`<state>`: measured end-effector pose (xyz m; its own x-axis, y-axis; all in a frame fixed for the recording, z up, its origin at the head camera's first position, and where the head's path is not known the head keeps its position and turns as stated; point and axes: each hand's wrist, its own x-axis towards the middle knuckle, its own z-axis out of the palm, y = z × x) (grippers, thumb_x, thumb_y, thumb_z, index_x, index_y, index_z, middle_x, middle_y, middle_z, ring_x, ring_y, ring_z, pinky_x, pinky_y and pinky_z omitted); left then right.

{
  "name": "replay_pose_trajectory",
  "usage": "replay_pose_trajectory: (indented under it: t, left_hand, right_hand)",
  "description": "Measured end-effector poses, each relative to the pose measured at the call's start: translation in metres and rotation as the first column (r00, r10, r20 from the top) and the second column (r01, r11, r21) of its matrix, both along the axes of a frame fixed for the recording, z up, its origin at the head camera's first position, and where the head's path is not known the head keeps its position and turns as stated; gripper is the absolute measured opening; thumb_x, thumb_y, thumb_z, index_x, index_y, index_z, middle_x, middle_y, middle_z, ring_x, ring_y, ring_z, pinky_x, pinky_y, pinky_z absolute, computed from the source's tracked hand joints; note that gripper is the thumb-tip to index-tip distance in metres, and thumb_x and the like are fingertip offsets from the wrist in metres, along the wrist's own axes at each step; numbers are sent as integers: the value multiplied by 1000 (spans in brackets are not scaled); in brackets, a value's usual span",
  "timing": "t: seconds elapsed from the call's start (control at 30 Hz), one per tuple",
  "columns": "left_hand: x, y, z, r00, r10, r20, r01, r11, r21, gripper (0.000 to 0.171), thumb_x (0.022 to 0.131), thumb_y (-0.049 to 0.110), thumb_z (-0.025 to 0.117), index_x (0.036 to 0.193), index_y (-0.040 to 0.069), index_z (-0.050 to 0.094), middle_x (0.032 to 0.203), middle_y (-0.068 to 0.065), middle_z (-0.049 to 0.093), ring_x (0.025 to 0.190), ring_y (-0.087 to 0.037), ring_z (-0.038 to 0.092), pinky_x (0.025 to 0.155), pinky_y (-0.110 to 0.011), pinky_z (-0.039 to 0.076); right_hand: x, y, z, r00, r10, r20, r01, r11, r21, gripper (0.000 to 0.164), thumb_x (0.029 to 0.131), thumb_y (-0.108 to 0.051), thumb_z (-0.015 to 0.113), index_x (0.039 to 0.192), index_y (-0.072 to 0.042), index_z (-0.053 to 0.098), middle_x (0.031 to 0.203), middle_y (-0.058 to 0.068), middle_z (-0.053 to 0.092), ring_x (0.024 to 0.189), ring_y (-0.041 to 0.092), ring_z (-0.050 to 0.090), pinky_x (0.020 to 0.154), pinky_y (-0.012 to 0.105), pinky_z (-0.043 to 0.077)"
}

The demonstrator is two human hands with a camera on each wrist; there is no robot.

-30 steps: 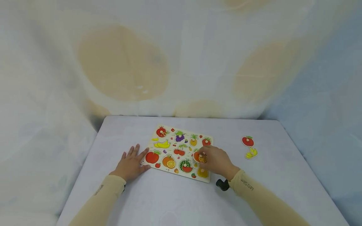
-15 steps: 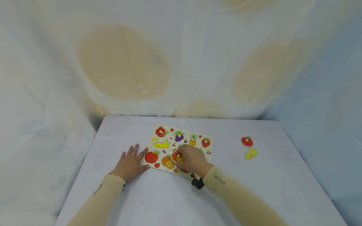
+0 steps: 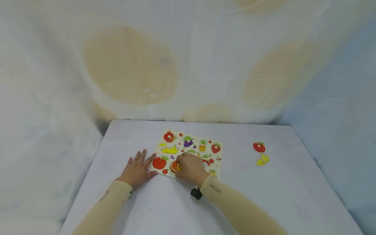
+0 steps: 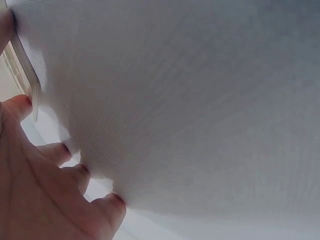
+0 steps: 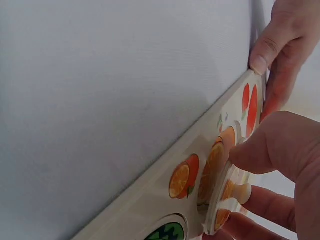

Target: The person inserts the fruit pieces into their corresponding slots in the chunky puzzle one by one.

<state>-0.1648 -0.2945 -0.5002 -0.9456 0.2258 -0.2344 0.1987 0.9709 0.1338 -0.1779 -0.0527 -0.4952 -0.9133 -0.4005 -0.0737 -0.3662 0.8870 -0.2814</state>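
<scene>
A cream fruit puzzle board lies on the table. My left hand rests flat with spread fingers at its left end; thumb and index finger touch the board's near-left corner. My right hand grips an orange puzzle piece over the near part of the board. In the right wrist view, the thumb presses one edge of the piece, and fingers lie by its pale knob. The piece leans over the printed orange. That hand hides the near middle of the board.
To the right of the board lie a loose red fruit piece and a banana piece just below it. Pomegranate, grape, pineapple and strawberry pieces sit on the board. White cloth covers the table.
My right hand has moved left across the board with the orange piece, from its right side to the printed orange. My left hand has stayed at the left end.
</scene>
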Motion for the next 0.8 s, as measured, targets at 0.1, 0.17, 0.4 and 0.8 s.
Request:
replay_pose_trajectory:
  t: [0.1, 0.17, 0.4, 0.8]
  left_hand:
    - [-1, 1, -1, 1000, -2, -7, 2, 1000, 3, 81, 90, 55, 66, 158, 23, 33, 162, -25, 16, 146, -48, 13, 113, -68, 12]
    - [-1, 1, -2, 1000, 0, -5, 0, 1000, 1, 81, 90, 55, 66, 158, 24, 33, 162, -24, 15, 147, -48, 12, 113, -67, 12]
    - [-1, 1, 0, 1000, 11, 17, -12, 1000, 12, 82, 90, 54, 67, 158, 25, 33, 162, -24, 15, 147, -47, 11, 114, -66, 11]
    - [-1, 2, 4, 1000, 16, 23, -17, 1000, 11, 82, 90, 53, 68, 157, 24, 33, 162, -24, 15, 147, -47, 11, 114, -66, 11]
  right_hand:
    - [0, -2, -1, 999, 17, -28, -16, 1000, 23, 42, 75, -39, 85, 110, -20, 73, 98, -6, 66, 80, 13, 60, 67, 29, 52]
    - [0, -3, 0, 999, 31, -43, -29, 999, 42, 41, 75, -39, 84, 111, -21, 73, 101, -5, 67, 82, 14, 61, 66, 30, 52]
    - [5, -7, 2, 997, 45, -55, -43, 998, 41, 47, 76, -41, 85, 115, -19, 73, 108, -1, 68, 91, 19, 64, 75, 37, 56]
    - [8, -7, 3, 998, 41, -48, -39, 998, 48, 40, 82, -36, 81, 116, -17, 73, 118, 2, 67, 104, 21, 64, 83, 39, 57]
